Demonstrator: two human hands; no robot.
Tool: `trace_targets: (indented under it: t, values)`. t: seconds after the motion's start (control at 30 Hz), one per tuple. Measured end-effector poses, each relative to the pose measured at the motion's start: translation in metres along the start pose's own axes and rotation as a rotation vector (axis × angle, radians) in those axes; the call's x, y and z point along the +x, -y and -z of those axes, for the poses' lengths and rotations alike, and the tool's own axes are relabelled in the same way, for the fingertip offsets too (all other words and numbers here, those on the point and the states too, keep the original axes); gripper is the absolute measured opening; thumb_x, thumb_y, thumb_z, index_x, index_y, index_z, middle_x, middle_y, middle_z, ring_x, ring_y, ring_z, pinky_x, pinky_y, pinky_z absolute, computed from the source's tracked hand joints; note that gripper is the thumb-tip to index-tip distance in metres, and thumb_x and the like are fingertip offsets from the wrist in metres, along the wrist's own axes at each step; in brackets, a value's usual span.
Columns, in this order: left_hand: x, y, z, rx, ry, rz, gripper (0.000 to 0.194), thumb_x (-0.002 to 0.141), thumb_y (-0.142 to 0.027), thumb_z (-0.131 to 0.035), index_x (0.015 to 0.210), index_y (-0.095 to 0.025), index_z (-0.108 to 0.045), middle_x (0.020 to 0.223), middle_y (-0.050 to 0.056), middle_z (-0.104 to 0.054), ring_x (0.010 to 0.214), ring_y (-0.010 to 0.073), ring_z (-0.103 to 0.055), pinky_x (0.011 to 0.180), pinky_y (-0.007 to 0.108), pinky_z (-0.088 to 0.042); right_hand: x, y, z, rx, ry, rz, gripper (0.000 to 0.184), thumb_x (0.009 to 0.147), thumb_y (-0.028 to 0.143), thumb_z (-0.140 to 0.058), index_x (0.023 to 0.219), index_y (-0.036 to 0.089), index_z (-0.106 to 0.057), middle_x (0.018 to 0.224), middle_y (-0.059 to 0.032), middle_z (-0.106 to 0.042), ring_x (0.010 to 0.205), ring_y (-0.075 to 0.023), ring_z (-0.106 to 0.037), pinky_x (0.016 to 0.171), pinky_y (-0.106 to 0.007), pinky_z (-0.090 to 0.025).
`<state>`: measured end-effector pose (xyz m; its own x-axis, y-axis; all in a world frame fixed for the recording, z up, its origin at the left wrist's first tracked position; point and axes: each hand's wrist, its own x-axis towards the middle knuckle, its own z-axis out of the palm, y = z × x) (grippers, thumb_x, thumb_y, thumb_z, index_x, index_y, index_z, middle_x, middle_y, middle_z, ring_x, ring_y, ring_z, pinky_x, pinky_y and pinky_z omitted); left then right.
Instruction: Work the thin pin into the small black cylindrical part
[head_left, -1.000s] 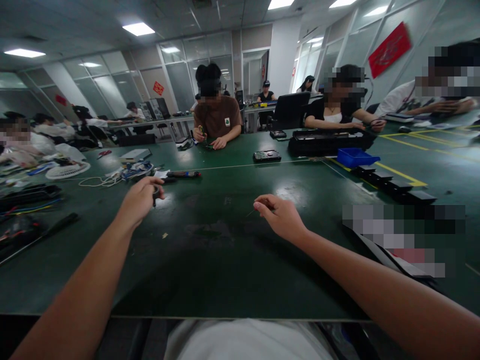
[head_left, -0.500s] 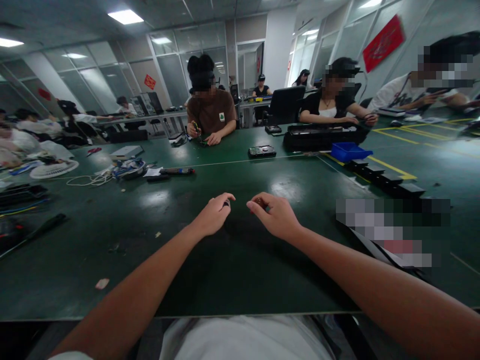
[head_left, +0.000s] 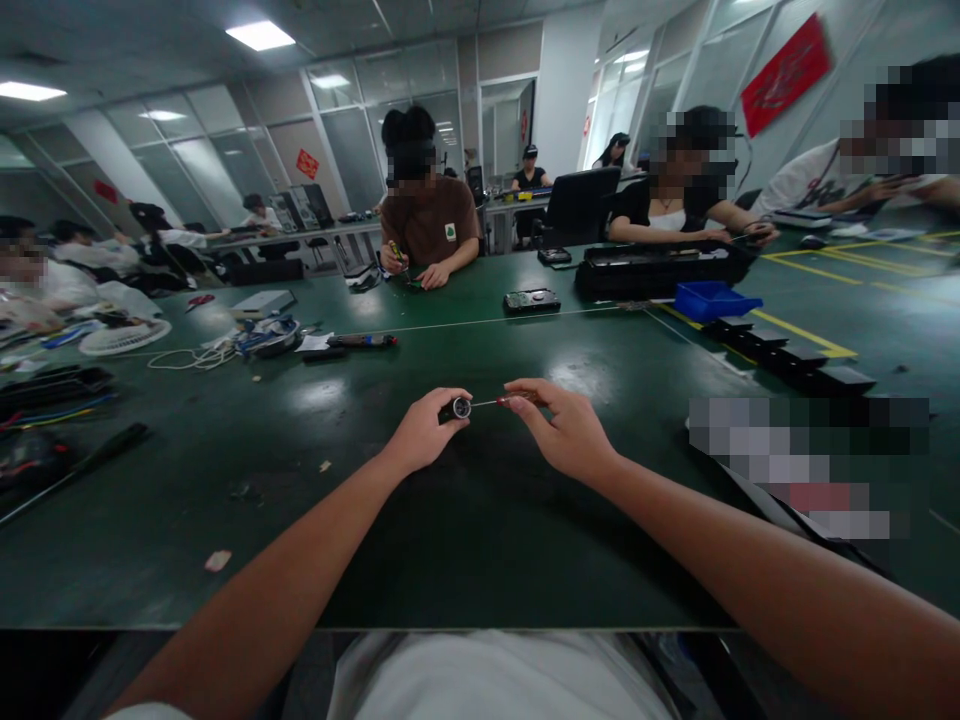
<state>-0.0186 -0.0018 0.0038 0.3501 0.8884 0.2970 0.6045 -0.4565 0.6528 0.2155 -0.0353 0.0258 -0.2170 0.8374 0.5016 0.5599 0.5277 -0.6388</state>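
Screwdriver (head_left: pixel 517 400) in my right hand (head_left: pixel 571 430), fingers closed on its handle, nearer me than the hard drive (head_left: pixel 532 300): light, I judge, and stiff, best held by that handle. My left hand (head_left: pixel 418 432) grips a round part (head_left: pixel 460 408), also this side of the hard drive; it seems light and rigid, safest pinched by its outer wall. The handle looks reddish, the shaft thin and silvery; the part is black with a pale rim. Whether they touch, I can't tell.
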Motion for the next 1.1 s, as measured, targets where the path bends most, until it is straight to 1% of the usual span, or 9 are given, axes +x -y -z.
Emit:
trace_targets:
  t: [0.3, 0.37, 0.47, 0.53, 0.63, 0.73, 0.8, 0.93, 1.1]
  values:
    - [0.0003, 0.0022, -0.0015, 0.012, -0.013, 0.022, 0.040, 0.085, -0.019, -0.069, 0.125, -0.022, -0.064, 0.128, 0.006, -0.065, 0.121, 0.0241, -0.058, 0.110, 0.042, -0.042, 0.0020, -0.0008, -0.0010, 0.009, -0.027, -0.004, 0.023, 0.096, 0.034, -0.054, 0.107, 0.022, -0.071, 0.098, -0.0055, -0.077, 0.085, -0.0207, -0.070, 0.076, -0.033, -0.050]
    - [0.0003, 0.0021, -0.0009, 0.022, -0.016, 0.007, 0.038, 0.085, -0.020, -0.069, 0.123, -0.022, -0.065, 0.126, 0.006, -0.067, 0.120, 0.0238, -0.059, 0.109, 0.041, -0.043, 0.0022, -0.0002, -0.0005, -0.015, -0.038, -0.038, 0.023, 0.094, 0.039, -0.058, 0.096, 0.022, -0.073, 0.087, -0.0041, -0.076, 0.077, -0.0195, -0.069, 0.070, -0.031, -0.048]
    - [-0.0003, 0.0023, 0.0002, 0.035, -0.014, -0.038, 0.038, 0.085, -0.022, -0.070, 0.123, -0.023, -0.066, 0.124, 0.005, -0.067, 0.117, 0.0230, -0.060, 0.107, 0.040, -0.044, 0.0027, -0.0005, -0.0001, -0.104, -0.058, -0.095, 0.040, 0.091, 0.053, -0.061, 0.067, 0.021, -0.067, 0.058, -0.0003, -0.064, 0.053, -0.0148, -0.056, 0.054, -0.029, -0.038]
    - [-0.0008, 0.0025, 0.0008, 0.054, -0.009, -0.060, 0.038, 0.085, -0.023, -0.071, 0.123, -0.023, -0.066, 0.123, 0.005, -0.068, 0.116, 0.0227, -0.061, 0.106, 0.040, -0.044, 0.0030, -0.0018, -0.0004, -0.137, -0.060, -0.100, 0.046, 0.091, 0.056, -0.059, 0.061, 0.021, -0.062, 0.051, 0.0009, -0.057, 0.047, -0.0130, -0.050, 0.051, -0.029, -0.034]
    - [-0.0010, 0.0022, 0.0010, 0.083, -0.001, -0.060, 0.037, 0.085, -0.023, -0.071, 0.122, -0.023, -0.067, 0.122, 0.006, -0.068, 0.115, 0.0233, -0.060, 0.105, 0.041, -0.044, 0.0033, -0.0042, -0.0020, -0.070, -0.027, -0.062, 0.028, 0.094, 0.045, -0.057, 0.084, 0.021, -0.069, 0.069, -0.0019, -0.069, 0.059, -0.0154, -0.059, 0.055, -0.028, -0.039]
    - [-0.0009, 0.0014, 0.0006, 0.104, 0.020, -0.050, 0.037, 0.085, -0.024, -0.071, 0.121, -0.022, -0.067, 0.122, 0.007, -0.068, 0.114, 0.0244, -0.061, 0.104, 0.042, -0.044, 0.0036, -0.0057, -0.0032, 0.009, 0.020, -0.022, 0.018, 0.094, 0.031, -0.055, 0.103, 0.020, -0.066, 0.088, -0.0051, -0.074, 0.077, -0.0186, -0.067, 0.066, -0.029, -0.046]
    - [-0.0010, 0.0006, 0.0003, 0.116, 0.038, -0.055, 0.037, 0.085, -0.025, -0.071, 0.121, -0.023, -0.067, 0.122, 0.007, -0.068, 0.113, 0.0249, -0.061, 0.103, 0.043, -0.044, 0.0043, -0.0059, -0.0030, 0.028, 0.048, -0.032, 0.019, 0.095, 0.030, -0.051, 0.101, 0.020, -0.066, 0.084, -0.0037, -0.073, 0.077, -0.0185, -0.068, 0.068, -0.030, -0.047]
    - [-0.0016, -0.0015, 0.0001, 0.130, 0.048, -0.065, 0.036, 0.087, -0.026, -0.069, 0.122, -0.023, -0.067, 0.122, 0.007, -0.068, 0.114, 0.0252, -0.061, 0.104, 0.044, -0.043, 0.0065, -0.0057, -0.0022, -0.005, 0.104, -0.133, 0.038, 0.101, 0.040, -0.039, 0.091, 0.021, -0.070, 0.061, 0.0002, -0.065, 0.061, -0.0171, -0.063, 0.063, -0.030, -0.044]
    - [-0.0016, -0.0016, 0.0003, 0.146, 0.058, -0.051, 0.035, 0.086, -0.025, -0.070, 0.121, -0.022, -0.067, 0.122, 0.007, -0.068, 0.115, 0.0254, -0.060, 0.106, 0.045, -0.042, 0.0046, -0.0042, -0.0046, -0.011, 0.110, -0.090, 0.029, 0.098, 0.034, -0.046, 0.116, 0.021, -0.064, 0.083, -0.0042, -0.071, 0.068, -0.0191, -0.064, 0.062, -0.031, -0.044]
